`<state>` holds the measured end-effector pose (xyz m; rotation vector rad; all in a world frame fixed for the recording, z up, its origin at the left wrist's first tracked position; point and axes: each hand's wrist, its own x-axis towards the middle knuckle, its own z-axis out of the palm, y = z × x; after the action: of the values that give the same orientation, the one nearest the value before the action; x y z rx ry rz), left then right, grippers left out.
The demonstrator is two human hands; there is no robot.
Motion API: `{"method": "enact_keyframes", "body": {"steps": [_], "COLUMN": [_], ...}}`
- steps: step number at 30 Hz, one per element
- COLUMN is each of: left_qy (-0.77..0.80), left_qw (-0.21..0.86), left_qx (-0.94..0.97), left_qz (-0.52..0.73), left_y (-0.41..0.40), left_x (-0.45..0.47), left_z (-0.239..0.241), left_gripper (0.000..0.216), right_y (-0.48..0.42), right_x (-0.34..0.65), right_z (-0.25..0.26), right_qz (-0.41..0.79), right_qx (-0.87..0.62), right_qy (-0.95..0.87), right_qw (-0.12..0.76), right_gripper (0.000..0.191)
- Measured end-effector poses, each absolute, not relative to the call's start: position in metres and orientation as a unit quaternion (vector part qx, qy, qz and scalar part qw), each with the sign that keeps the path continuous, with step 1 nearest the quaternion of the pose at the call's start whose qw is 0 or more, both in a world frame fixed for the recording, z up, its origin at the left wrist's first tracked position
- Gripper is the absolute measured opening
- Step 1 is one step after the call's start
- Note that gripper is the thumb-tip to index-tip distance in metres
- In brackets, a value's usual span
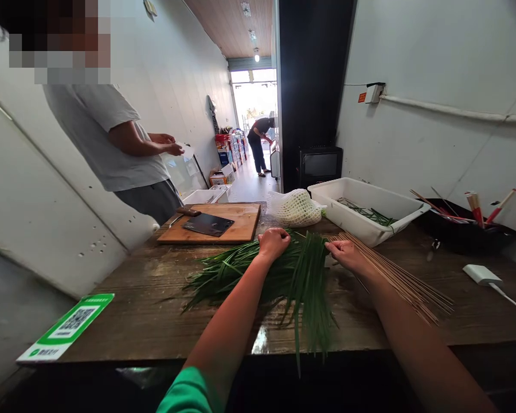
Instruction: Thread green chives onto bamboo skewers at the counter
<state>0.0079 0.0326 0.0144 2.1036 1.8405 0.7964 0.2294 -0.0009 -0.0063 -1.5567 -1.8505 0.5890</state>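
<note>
Long green garlic chives (312, 281) lie across the table's middle, their leaf ends hanging over the front edge. More of them, a loose pile (223, 272), fan out to the left. My left hand (275, 244) is closed on the chives at the upper end of the bundle. My right hand (348, 255) is closed in a pinch at the right side of the same bundle; what its fingertips hold is too small to make out. Thin bamboo skewers (406, 281) lie spread beneath and beside my right hand and forearm.
Behind the chives are a cutting board (249, 221) with a cleaver (208, 223), a netted bundle (298, 207) and a white tub (352, 215) holding green bits. A black tray (468, 229) and white adapter (481, 274) sit right. One person (112, 132) stands left, another (260, 140) far back.
</note>
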Motion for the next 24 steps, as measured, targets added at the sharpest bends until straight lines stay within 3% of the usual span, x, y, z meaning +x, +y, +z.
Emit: {"method": "enact_keyframes", "body": {"steps": [6,12,24], "left_qy": [0.605,0.564,0.569], "left_qw": [0.115,0.178,0.143], "left_qx": [0.72,0.72,0.723], "left_qz": [0.32,0.363,0.365], "left_y": [0.0352,0.0411,0.0396], "left_x": [0.0071,0.0054,0.0084], "left_z": [0.0132,0.0115,0.0122], "left_gripper": [0.02,0.021,0.02], "right_y": [-0.0008,0.0002,0.0008], "right_x": [0.2282,0.2278,0.2255], "right_z": [-0.0074,-0.0095,-0.0121], "right_qz": [0.212,0.203,0.179], "right_qx": [-0.598,-0.601,-0.591], "right_qy": [-0.703,-0.701,-0.71], "right_qw": [0.321,0.326,0.339], "right_gripper": [0.047,0.047,0.048]}}
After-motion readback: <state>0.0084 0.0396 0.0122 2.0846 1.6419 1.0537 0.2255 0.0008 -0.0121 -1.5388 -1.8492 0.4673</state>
